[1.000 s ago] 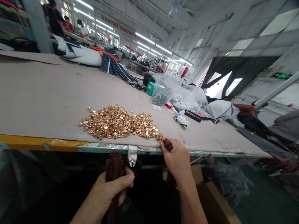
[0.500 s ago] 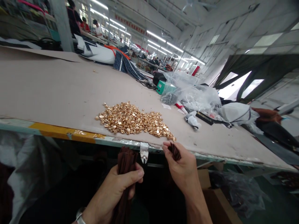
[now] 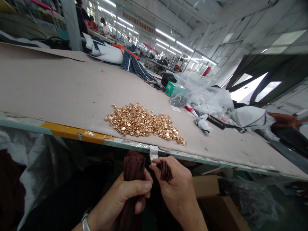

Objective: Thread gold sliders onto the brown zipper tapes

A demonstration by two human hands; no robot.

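Note:
My left hand (image 3: 127, 195) is closed around a bunch of dark brown strips (image 3: 133, 166) held upright below the table edge. My right hand (image 3: 174, 186) pinches the end of one brown strip (image 3: 166, 170) right beside that bunch, its fingertips close to a small metal clip (image 3: 153, 153) hanging from the table edge. A heap of small gold metal pieces (image 3: 144, 123) lies on the brown table top (image 3: 60, 86) just above both hands.
Clear plastic bags (image 3: 204, 96), a green box (image 3: 175, 88), striped fabric (image 3: 137, 65) and black cables lie farther along the table. A cardboard box (image 3: 211, 192) stands under the table at right. A white sack (image 3: 36, 166) hangs at left. People work at far tables.
My right hand has come down from the table edge beside the gold heap and moved left with its strip, next to the bunch in my left hand. The view has shifted left.

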